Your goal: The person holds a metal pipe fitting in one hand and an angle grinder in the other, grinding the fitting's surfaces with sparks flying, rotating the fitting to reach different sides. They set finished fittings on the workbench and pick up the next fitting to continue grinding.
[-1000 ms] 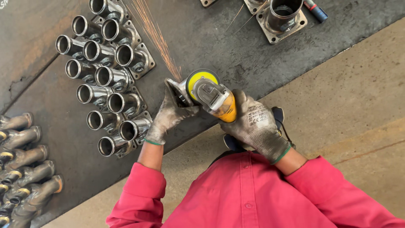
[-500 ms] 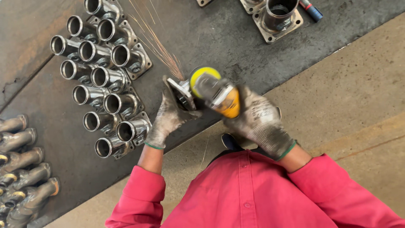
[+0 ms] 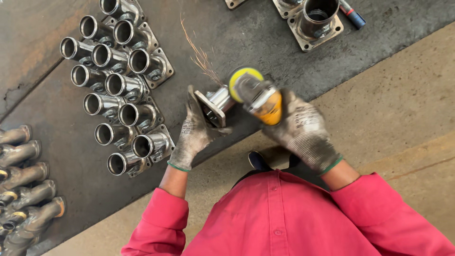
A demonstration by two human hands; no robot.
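My gloved left hand [image 3: 194, 132] grips a short steel pipe with a square flange [image 3: 214, 105], holding it by the flange plate above the dark steel table. My gloved right hand [image 3: 303, 130] holds a yellow angle grinder [image 3: 253, 94], its disc pressed against the pipe's tube end. Orange sparks [image 3: 199, 52] fly up and to the left from the contact point. Both arms wear red sleeves.
A cluster of several finished flanged pipes [image 3: 118, 90] lies on the steel table [image 3: 246, 38] to the left. More bent pipe pieces [image 3: 23, 189] sit at the far left edge. A larger flanged fitting [image 3: 316, 19] and a blue-red marker [image 3: 351, 13] lie at the top. Concrete floor [image 3: 403, 109] lies right.
The grinder and the held pipe have shifted slightly with the view; the spray of sparks stays pointed up-left. Both hands keep their grips.
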